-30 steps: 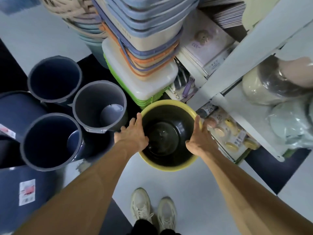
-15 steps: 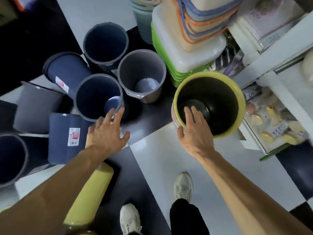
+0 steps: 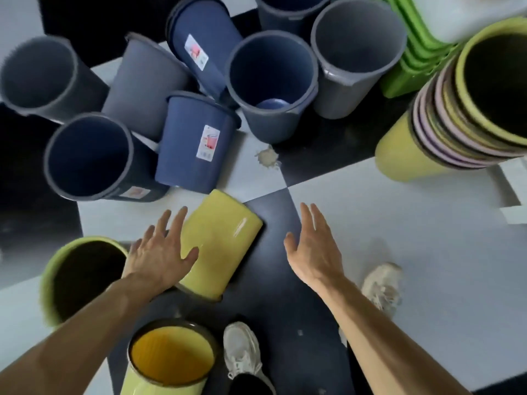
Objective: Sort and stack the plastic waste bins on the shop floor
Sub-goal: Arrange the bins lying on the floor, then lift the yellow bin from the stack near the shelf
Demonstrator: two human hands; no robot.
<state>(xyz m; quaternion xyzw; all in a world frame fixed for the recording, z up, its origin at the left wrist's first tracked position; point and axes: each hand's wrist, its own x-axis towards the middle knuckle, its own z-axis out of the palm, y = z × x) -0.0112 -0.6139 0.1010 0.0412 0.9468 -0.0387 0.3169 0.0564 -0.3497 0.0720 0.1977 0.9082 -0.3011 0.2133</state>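
Nearest, at 6 o'clock: an upright yellow bin (image 3: 171, 357), mouth open, beside the person's shoes (image 3: 242, 354). Left hand (image 3: 162, 252), fingers spread, holds nothing; it hovers over or touches the fallen yellow bin (image 3: 219, 243), contact unclear. That bin lies on the floor (image 3: 399, 223), long axis running 7 to 1 o'clock, base toward 1, rim nearest the person. Right hand (image 3: 313, 249), fingers apart, empty, lies at 3 o'clock from the bin, clear of it. The left is the nearer. Green-rimmed bin (image 3: 82, 275) sits at 9 o'clock, crowding the left wrist. Farther, 10 to 12 o'clock: jumbled blue and grey bins (image 3: 271, 81). At 2 o'clock: the nested stack (image 3: 462, 126), likely destination.
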